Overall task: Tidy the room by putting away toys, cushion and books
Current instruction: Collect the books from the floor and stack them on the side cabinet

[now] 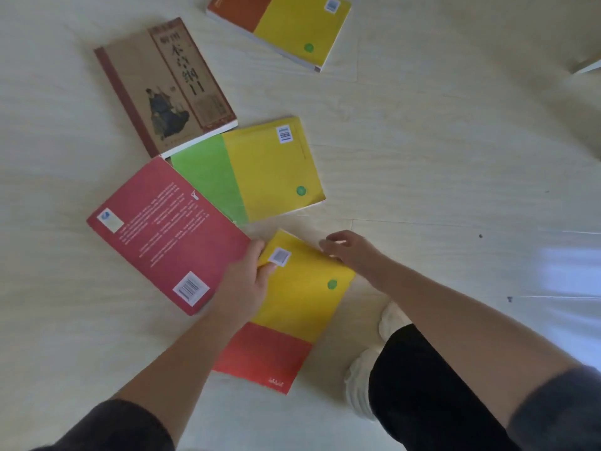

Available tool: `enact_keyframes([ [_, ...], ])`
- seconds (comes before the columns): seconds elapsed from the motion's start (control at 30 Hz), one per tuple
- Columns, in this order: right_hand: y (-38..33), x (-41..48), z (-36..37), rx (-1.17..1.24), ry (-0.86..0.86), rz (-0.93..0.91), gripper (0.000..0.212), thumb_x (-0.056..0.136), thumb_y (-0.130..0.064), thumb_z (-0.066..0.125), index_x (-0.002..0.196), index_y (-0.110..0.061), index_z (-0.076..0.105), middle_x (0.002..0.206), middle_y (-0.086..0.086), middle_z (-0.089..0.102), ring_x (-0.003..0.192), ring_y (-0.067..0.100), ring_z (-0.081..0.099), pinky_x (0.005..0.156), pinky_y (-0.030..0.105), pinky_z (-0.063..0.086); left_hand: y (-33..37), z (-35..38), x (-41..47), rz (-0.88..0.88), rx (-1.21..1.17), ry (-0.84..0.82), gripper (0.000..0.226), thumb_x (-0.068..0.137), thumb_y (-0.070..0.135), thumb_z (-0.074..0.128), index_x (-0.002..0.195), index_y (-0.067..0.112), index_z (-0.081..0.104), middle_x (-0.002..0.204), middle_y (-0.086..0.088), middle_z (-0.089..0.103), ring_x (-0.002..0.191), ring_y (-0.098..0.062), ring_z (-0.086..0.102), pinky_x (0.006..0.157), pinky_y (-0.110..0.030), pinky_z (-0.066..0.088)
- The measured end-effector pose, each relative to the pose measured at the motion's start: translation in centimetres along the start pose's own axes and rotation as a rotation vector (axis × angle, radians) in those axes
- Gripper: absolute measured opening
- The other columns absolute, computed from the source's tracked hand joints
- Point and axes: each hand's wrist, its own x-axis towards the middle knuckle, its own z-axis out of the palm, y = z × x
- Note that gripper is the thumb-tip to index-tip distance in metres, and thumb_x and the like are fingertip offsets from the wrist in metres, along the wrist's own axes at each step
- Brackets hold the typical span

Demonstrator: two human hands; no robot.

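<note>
Pale floor (455, 157) strewn with books (270, 170); my left hand (247, 281) pinches the yellow-red book (299, 304) at lower centre, right hand (349, 250) curls over its top edge. Two-sided hold, likely for lifting it flat.

brown book (166, 89), title perhaps 本草纲目

Pale floor (422, 157): tan book (156, 92), orange-yellow book (286, 24), green-yellow book (260, 170), red book (162, 229) flat; yellow-red book (299, 304) perhaps lifted.
</note>
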Motion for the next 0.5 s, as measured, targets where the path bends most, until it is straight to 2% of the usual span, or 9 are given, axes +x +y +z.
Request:
enact_keyframes([
  [0.07, -0.7, -0.1, -1.3, 0.138, -0.032, 0.015, 0.041, 0.089, -0.037, 0.066, 0.121, -0.012, 0.056, 0.107, 0.008, 0.068, 0.09, 0.022, 0.065, 0.083, 0.034, 0.053, -0.5, -1.6, 0.3, -0.036, -0.102, 0.117, 0.019, 0.094, 0.017, 0.056, 0.113, 0.015, 0.051, 0.08, 0.002, 0.062, 0.06, -0.011, 0.056, 0.051, -0.027, 0.039],
  [0.1, -1.1, -0.2, -1.6, 0.188, -0.08, 0.032, 0.041, 0.091, -0.035, 0.065, 0.121, -0.011, 0.056, 0.106, 0.011, 0.067, 0.088, 0.023, 0.066, 0.081, 0.036, 0.055, -0.7, -2.4, 0.5, -0.075, -0.143, 0.174, 0.016, 0.094, 0.015, 0.055, 0.11, 0.013, 0.051, 0.078, 0.002, 0.059, 0.061, -0.013, 0.053, 0.052, -0.026, 0.036],
  [0.17, -2.0, -0.4, -1.4, 0.224, -0.194, 0.052, 0.036, 0.093, -0.03, 0.063, 0.12, -0.007, 0.057, 0.109, 0.017, 0.067, 0.091, 0.026, 0.067, 0.079, 0.036, 0.057, -1.3, -3.6, 0.8, -0.187, -0.269, 0.312, 0.017, 0.095, 0.014, 0.054, 0.111, 0.01, 0.052, 0.085, 0.0, 0.057, 0.072, -0.017, 0.051, 0.06, -0.029, 0.035],
  [0.23, -3.1, -0.2, 0.1, 0.185, -0.294, 0.042, 0.029, 0.094, -0.025, 0.062, 0.119, -0.009, 0.059, 0.11, 0.014, 0.066, 0.093, 0.024, 0.064, 0.079, 0.035, 0.056, -2.0, -4.7, 0.9, -0.293, -0.376, 0.44, 0.022, 0.096, 0.014, 0.052, 0.118, 0.01, 0.052, 0.097, 0.003, 0.056, 0.085, -0.014, 0.05, 0.07, -0.026, 0.032],
  [0.33, -5.8, 0.4, 3.7, -0.074, -0.404, -0.012, 0.03, 0.094, -0.022, 0.063, 0.123, -0.015, 0.06, 0.11, 0.003, 0.066, 0.089, 0.018, 0.062, 0.075, 0.028, 0.052, -3.3, -6.3, 0.9, -0.433, -0.427, 0.558, 0.023, 0.097, 0.015, 0.05, 0.118, 0.005, 0.051, 0.095, 0.004, 0.053, 0.09, -0.017, 0.049, 0.072, -0.024, 0.029],
  [0.4, -7.5, 1.0, 5.7, -0.15, -0.358, -0.084, 0.031, 0.093, -0.017, 0.064, 0.123, -0.014, 0.061, 0.101, -0.001, 0.065, 0.077, 0.011, 0.061, 0.063, 0.019, 0.047, -4.2, -7.1, 1.3, -0.517, -0.418, 0.635, 0.025, 0.097, 0.017, 0.049, 0.118, 0.002, 0.052, 0.103, -0.005, 0.058, 0.098, -0.025, 0.053, 0.074, -0.025, 0.031],
  [0.5, -10.3, 2.3, 8.8, -0.122, -0.273, -0.177, 0.025, 0.091, -0.011, 0.064, 0.115, -0.006, 0.065, 0.093, 0.004, 0.063, 0.072, 0.014, 0.056, 0.06, 0.021, 0.042, -6.5, -8.6, 1.5, -0.673, -0.354, 0.722, 0.034, 0.096, 0.021, 0.052, 0.122, 0.0, 0.051, 0.119, -0.02, 0.057, 0.112, -0.035, 0.052, 0.087, -0.036, 0.039],
])
